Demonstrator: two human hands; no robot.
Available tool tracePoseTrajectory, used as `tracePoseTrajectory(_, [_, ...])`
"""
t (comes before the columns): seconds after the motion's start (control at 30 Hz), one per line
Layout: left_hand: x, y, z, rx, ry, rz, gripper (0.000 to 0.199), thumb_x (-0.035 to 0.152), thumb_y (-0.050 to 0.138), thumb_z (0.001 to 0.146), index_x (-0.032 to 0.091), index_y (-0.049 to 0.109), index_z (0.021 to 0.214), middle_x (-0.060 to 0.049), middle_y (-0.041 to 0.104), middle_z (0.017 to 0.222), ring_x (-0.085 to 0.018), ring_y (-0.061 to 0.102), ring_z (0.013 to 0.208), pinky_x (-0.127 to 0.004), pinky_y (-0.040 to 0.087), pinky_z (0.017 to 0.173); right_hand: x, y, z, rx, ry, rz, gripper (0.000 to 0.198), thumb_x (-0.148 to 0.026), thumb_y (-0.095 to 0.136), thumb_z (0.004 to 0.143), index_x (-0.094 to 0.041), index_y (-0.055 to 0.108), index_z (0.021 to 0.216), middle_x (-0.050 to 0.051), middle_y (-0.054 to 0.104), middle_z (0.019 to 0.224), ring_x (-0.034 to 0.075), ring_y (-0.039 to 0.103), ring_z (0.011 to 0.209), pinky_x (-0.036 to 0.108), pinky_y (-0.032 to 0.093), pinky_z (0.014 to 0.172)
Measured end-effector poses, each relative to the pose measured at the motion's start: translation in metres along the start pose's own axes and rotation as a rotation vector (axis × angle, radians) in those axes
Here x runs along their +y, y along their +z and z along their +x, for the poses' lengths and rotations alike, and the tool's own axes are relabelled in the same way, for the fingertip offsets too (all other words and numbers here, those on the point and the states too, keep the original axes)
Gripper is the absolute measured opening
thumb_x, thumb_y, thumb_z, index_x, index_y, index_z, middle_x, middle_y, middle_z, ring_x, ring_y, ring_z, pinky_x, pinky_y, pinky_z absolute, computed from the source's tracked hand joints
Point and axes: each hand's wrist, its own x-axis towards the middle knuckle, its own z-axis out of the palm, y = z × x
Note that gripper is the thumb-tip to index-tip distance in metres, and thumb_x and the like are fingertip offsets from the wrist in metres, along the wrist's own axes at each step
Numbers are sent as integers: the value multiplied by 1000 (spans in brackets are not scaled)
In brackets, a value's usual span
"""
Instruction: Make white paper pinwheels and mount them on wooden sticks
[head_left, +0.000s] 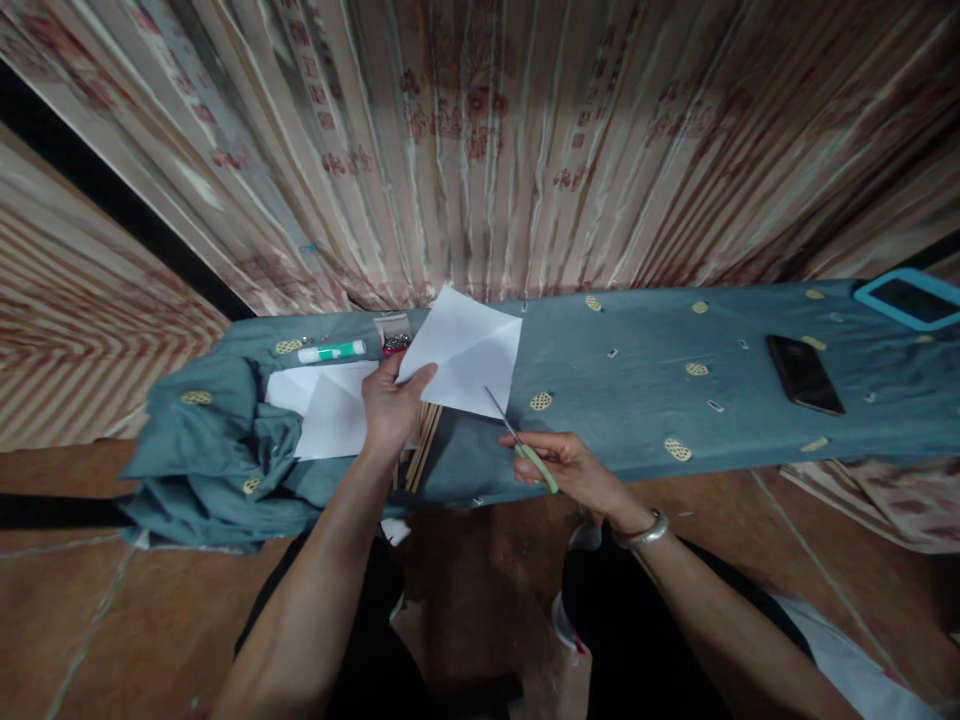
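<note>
Head view: left hand (391, 402) in a pinch on white paper (471, 352), right hand (576, 472) in a curl around green-handled scissors (537, 468).

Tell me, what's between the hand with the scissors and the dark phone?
In the head view, only the blue-green cloth with its printed yellow pineapples shows between the right hand and the phone.

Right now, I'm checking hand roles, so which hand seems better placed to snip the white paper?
Probably the right hand: it holds the green-handled scissors, their blades overlapping the near edge of the white paper. The left hand is busy gripping the paper's left side.
</note>
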Motion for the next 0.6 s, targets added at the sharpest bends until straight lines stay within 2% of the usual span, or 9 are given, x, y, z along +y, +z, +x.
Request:
tracePoseTrajectory(0.23, [2,-1,0,5,10,-2,36,30,76,60,15,73,93,-3,74,82,-18,67,71,-31,57,68,1,2,1,37,43,40,49,-41,80,66,-15,69,105,-4,61,66,7,56,59,22,48,57])
tracePoseTrajectory(0.6, [-1,6,-7,-34,-1,-9,35,30,76,58,15,73,90,-3,74,82,-19,67,71,-31,56,68,-4,0,0,14,29,4,48,-43,77,70,-15,68,107,-1,63,70,7,56,60,23,50,60])
